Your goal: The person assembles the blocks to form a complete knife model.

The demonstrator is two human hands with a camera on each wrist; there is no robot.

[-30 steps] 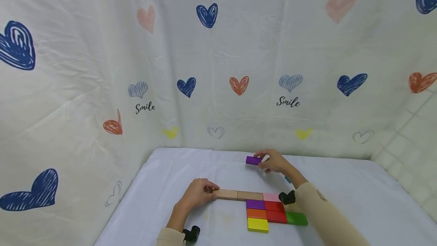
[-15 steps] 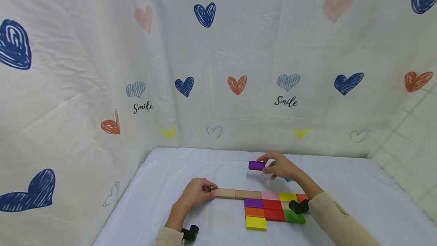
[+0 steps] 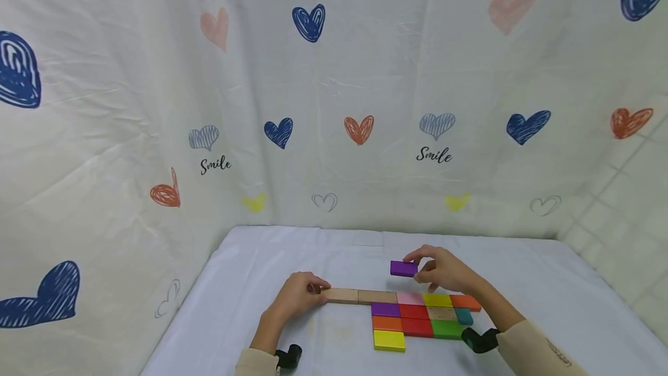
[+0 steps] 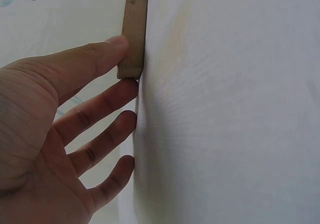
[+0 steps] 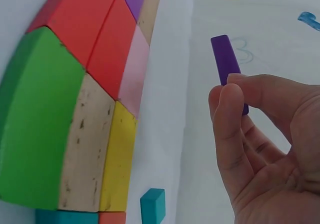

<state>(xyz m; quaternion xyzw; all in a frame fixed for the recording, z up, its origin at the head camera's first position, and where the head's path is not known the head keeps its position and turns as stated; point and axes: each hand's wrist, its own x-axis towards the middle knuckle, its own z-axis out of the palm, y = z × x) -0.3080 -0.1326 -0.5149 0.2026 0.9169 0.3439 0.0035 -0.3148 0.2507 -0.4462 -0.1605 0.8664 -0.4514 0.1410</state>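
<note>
My left hand [image 3: 300, 296] rests on the cloth at the left end of a row of flat blocks. Its thumb and index finger hold the end of a plain wooden block [image 4: 134, 34]; the other fingers spread loosely. A second wooden block [image 3: 377, 297] continues the row toward a pink block [image 3: 410, 299]. Above the cloth, behind the row, my right hand [image 3: 443, 268] pinches a purple block [image 5: 225, 59] by one end between thumb and fingers. The free end of that block points left.
Below the row lie joined red [image 3: 416, 328], orange [image 3: 387, 323], yellow [image 3: 388, 341] and green [image 3: 446, 329] blocks. A loose teal block [image 5: 153, 205] stands apart behind them. A heart-printed curtain [image 3: 334, 74] hangs behind the white-covered table [image 3: 282, 254].
My right hand has brought the purple block nearer and to the right, toward the row, uncovering the right-hand blocks. My left hand has stayed at the wooden block's end.
</note>
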